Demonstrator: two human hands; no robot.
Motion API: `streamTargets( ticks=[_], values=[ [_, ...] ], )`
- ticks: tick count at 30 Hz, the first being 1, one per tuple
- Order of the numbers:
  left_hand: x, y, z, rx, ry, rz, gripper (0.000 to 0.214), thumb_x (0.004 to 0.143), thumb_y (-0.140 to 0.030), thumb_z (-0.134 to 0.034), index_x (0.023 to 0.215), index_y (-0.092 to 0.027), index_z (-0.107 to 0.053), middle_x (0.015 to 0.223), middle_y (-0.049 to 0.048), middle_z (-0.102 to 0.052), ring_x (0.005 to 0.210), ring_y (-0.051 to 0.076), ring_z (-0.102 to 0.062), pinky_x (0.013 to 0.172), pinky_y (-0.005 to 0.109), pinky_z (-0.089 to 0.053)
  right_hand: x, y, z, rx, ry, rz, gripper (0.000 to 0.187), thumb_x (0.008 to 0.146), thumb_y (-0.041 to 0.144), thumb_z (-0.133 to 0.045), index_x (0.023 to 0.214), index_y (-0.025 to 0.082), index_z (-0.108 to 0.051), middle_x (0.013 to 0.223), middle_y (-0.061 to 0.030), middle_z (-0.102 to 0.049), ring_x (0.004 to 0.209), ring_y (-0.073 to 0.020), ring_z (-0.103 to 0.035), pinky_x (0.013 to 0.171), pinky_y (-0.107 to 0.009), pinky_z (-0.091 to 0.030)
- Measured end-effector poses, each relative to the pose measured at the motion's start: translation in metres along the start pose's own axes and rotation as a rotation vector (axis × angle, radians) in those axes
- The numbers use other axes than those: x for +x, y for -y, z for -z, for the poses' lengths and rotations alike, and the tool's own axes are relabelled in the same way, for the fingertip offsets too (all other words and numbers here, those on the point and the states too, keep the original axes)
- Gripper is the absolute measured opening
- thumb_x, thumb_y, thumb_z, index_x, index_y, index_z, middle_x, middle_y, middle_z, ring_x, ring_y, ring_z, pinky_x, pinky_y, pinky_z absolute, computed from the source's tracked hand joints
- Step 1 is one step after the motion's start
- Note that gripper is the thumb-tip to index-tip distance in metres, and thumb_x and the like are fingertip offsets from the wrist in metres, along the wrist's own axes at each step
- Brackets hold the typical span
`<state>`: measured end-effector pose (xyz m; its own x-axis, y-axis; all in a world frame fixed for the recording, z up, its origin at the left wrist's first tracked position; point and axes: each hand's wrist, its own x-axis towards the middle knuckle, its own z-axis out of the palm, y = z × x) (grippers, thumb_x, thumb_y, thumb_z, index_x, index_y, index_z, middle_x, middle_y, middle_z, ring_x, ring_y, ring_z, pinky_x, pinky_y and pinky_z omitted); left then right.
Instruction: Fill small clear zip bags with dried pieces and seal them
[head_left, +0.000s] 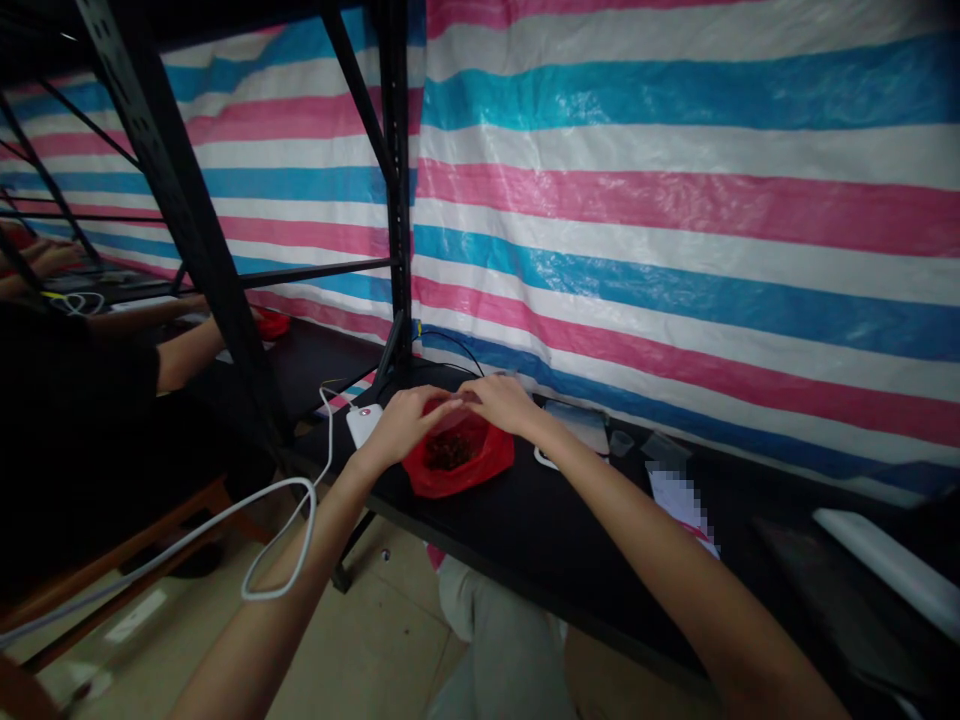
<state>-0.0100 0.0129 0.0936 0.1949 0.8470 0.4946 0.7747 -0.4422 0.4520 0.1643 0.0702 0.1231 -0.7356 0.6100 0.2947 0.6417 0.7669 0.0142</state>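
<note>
A red plastic bag (480,475) sits with its mouth open on the black tabletop, and a heap of small dark reddish-brown pieces (450,452) lies inside; their kind is too blurred to tell. My left hand (411,422) is closed on the bag's far left rim. From the other side, my right hand (501,400) grips the far right rim. The thumbs and fingertips of both hands come close together over the bag's back edge. Some fingers are hidden behind the red film.
Left of the bag lies a white device (364,424) with a looping white cable (330,440). To the right are a small clear cup (621,443), a paper sheet (679,500) and a long white object (892,565). A black metal post (397,180) rises behind. A co-worker's arm (187,352) shows at left.
</note>
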Motion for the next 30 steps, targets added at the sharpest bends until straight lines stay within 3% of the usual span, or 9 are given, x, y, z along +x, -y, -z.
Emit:
streamTargets(
  ticks=[3, 8, 17, 21, 26, 30],
  values=[
    [0.004, 0.0, -0.003, 0.053, -0.059, 0.022, 0.029, 0.079, -0.04, -0.053, 0.094, -0.019, -0.065, 0.091, 0.0055, -0.068, 0.085, 0.019, -0.06, 0.076, 0.027, -0.042, 0.001, -0.008, 0.006, 0.066, 0.004, 0.016, 0.019, 0.081, 0.029, -0.055, 0.097, 0.025, -0.065, 0.089, -0.0021, -0.069, 0.085, -0.0191, -0.062, 0.07, -0.026, -0.041],
    [0.007, 0.005, -0.012, 0.113, -0.106, 0.064, 0.021, 0.08, -0.035, -0.052, 0.084, -0.02, -0.066, 0.079, 0.0033, -0.068, 0.074, 0.017, -0.061, 0.065, 0.025, -0.04, 0.0, -0.02, 0.012, 0.105, -0.015, 0.001, 0.019, 0.082, 0.036, -0.054, 0.094, 0.029, -0.067, 0.09, 0.0007, -0.069, 0.082, -0.0178, -0.063, 0.066, -0.024, -0.041],
    [0.003, 0.009, -0.016, 0.091, -0.13, 0.103, 0.032, 0.084, -0.041, -0.045, 0.09, -0.02, -0.069, 0.092, 0.0056, -0.07, 0.086, 0.02, -0.062, 0.076, 0.027, -0.042, -0.005, -0.022, 0.001, 0.111, -0.09, -0.047, 0.019, 0.082, 0.035, -0.054, 0.088, 0.027, -0.07, 0.089, 0.0, -0.07, 0.082, -0.0184, -0.063, 0.065, -0.024, -0.04],
    [0.002, 0.013, -0.017, -0.013, -0.174, 0.077, 0.029, 0.081, -0.039, -0.052, 0.1, -0.023, -0.066, 0.093, 0.0033, -0.069, 0.086, 0.018, -0.062, 0.076, 0.026, -0.044, -0.005, -0.022, -0.004, 0.124, -0.107, -0.044, 0.019, 0.082, 0.035, -0.054, 0.089, 0.026, -0.069, 0.089, 0.0, -0.07, 0.082, -0.0184, -0.063, 0.066, -0.025, -0.04],
    [0.001, 0.016, -0.018, -0.06, -0.153, 0.111, 0.019, 0.078, -0.035, -0.056, 0.082, -0.021, -0.068, 0.08, 0.0017, -0.07, 0.075, 0.016, -0.062, 0.068, 0.023, -0.043, -0.002, -0.02, -0.009, 0.168, -0.075, -0.017, 0.02, 0.08, 0.038, -0.056, 0.094, 0.028, -0.068, 0.093, 0.0003, -0.069, 0.084, -0.0177, -0.061, 0.071, -0.026, -0.041],
    [0.001, 0.016, -0.024, -0.117, -0.142, 0.113, 0.016, 0.079, -0.031, -0.055, 0.086, -0.021, -0.065, 0.084, 0.0015, -0.069, 0.075, 0.016, -0.063, 0.068, 0.022, -0.044, 0.001, -0.009, -0.008, 0.196, -0.147, 0.081, 0.027, 0.078, 0.038, -0.059, 0.103, 0.027, -0.064, 0.102, -0.0007, -0.066, 0.094, -0.0183, -0.058, 0.077, -0.028, -0.04]
  ],
)
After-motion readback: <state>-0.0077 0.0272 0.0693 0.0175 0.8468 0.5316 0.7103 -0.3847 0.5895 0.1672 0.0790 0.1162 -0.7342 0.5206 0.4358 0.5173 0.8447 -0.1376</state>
